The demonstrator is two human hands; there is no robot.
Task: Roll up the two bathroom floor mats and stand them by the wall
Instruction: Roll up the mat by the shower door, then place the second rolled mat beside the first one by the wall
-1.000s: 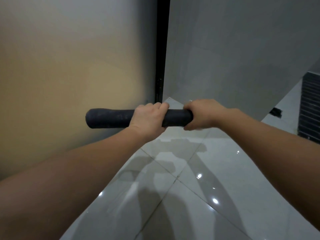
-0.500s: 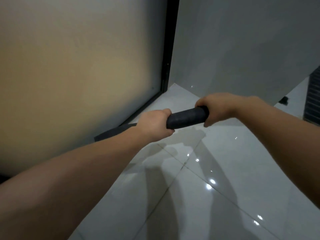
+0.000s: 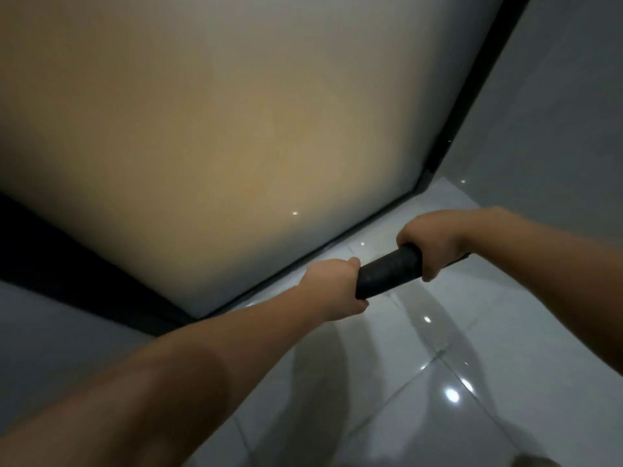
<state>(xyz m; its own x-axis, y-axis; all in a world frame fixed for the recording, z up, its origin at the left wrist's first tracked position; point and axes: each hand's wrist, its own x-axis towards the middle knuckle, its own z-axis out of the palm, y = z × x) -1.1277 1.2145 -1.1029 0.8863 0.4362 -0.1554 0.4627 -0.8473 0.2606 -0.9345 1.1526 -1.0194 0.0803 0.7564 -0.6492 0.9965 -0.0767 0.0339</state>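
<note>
A dark rolled-up floor mat (image 3: 387,273) is held in both my hands above the glossy white tile floor. My left hand (image 3: 333,288) grips its lower part; my right hand (image 3: 429,247) wraps its upper end. The roll tilts steeply, upper end to the right, and only the short stretch between my hands shows; my left hand and forearm hide the part below. It hangs close to the frosted glass panel (image 3: 236,136) and its black bottom frame (image 3: 303,264). No second mat is in view.
A black vertical frame post (image 3: 472,89) meets a grey tiled wall (image 3: 556,129) at the corner on the right. White floor tiles (image 3: 438,382) with light reflections spread below my arms. A grey surface (image 3: 50,332) lies at the lower left.
The roll has swung from level to steeply tilted and come down toward the foot of the glass panel. My view has turned left and down; the dark mat at the far right has left the frame.
</note>
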